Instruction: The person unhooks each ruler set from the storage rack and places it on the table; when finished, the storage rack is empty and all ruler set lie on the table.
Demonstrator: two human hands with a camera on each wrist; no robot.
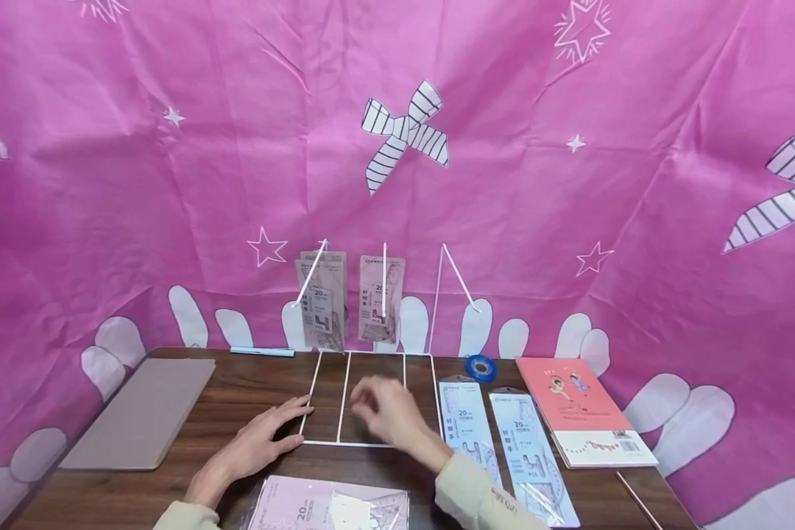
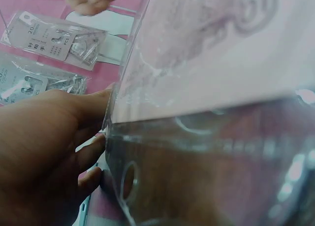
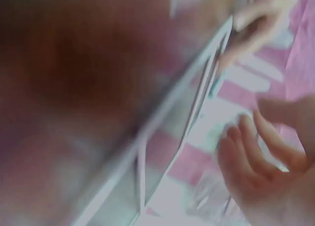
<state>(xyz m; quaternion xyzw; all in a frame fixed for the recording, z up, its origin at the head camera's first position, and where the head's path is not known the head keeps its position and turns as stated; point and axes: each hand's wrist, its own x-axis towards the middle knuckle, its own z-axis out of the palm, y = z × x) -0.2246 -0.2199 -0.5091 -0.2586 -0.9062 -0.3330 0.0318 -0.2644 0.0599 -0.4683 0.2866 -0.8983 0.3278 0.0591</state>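
Note:
A white wire display rack stands on the table. Grey-pink ruler set packs hang from its left hook, one in front of another, and a single ruler set pack hangs from the middle hook. My left hand rests by the rack's left side, its fairly straight fingertips touching the base wire. Over the base is my right hand, fingers loosely bent and holding nothing; the right wrist view shows that hand blurred. A pink ruler set pack lies in front of the rack, large in the left wrist view.
Two light-blue ruler set packs lie right of the rack, beside a red-and-white book. Behind them is a blue tape roll. A grey notebook lies at left, a light-blue pen at the back, a thin stick front right.

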